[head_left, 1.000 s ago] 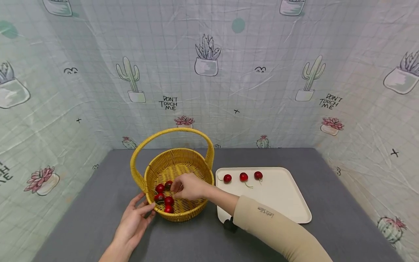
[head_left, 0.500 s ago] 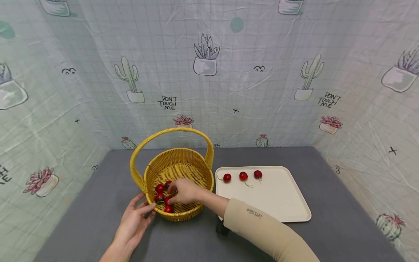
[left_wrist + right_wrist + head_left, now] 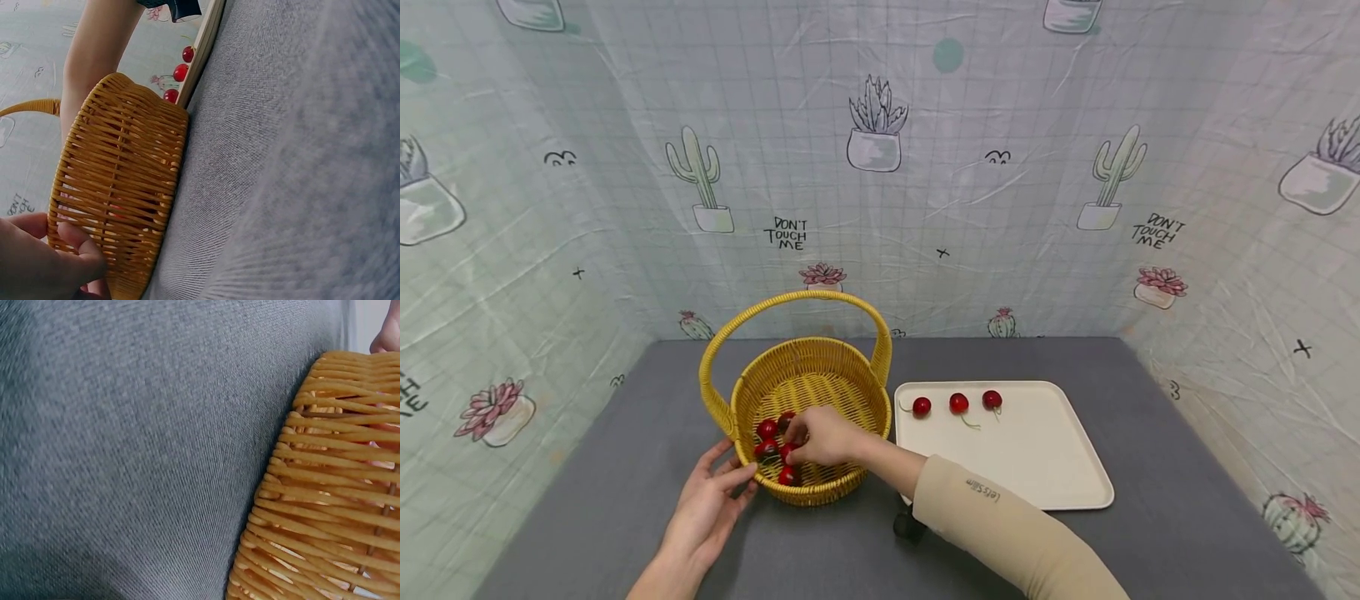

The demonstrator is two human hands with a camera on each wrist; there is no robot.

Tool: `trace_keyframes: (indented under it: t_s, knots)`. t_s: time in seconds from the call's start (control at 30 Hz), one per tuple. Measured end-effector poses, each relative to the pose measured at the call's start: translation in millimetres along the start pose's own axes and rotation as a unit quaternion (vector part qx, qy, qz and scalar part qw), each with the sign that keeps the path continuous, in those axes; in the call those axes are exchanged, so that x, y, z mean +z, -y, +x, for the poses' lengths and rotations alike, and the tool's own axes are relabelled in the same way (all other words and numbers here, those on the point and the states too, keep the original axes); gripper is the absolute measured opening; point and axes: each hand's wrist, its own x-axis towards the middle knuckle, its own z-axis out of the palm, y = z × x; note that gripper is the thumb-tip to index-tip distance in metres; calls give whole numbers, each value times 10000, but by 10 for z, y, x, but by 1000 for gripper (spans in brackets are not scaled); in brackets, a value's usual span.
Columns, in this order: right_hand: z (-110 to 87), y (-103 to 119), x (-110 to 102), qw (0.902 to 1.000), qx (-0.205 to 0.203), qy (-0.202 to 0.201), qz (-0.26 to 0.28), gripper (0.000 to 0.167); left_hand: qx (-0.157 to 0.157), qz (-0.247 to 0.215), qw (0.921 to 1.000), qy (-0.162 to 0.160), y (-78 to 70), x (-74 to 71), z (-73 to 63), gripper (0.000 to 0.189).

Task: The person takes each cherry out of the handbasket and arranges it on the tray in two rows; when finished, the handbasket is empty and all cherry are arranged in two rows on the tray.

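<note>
A yellow woven basket with a tall handle stands on the grey table, holding several red cherries near its left side. My left hand grips the basket's near left rim; the left wrist view shows the thumb and fingers of that hand at the wicker edge. Inside the basket, my right hand has its thumb and bent fingers around a cherry, partly covering it. Another cherry lies just below it. In the right wrist view, the wicker wall hides the right hand's fingertips.
To the right of the basket lies a cream tray with three stemmed cherries along its far side. My right forearm crosses the tray's near left corner. A patterned curtain closes off the back and sides.
My right hand has moved slightly left and down, from above the basket floor onto a cherry. That cherry and the one below it have shifted slightly. The left hand has kept its place.
</note>
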Motion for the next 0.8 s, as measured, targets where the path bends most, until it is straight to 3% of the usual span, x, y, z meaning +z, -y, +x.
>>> trace_keyframes:
  t_s: [0.47,0.8]
  knots:
    - [-100,-76,-186,9980,38,-30,633,15,-6,-1,10000,-23,-1,5,0,74]
    - [-239,-85,-335,9963,-135,30,846,24,-5,-53,10000,7,2,1,1,73]
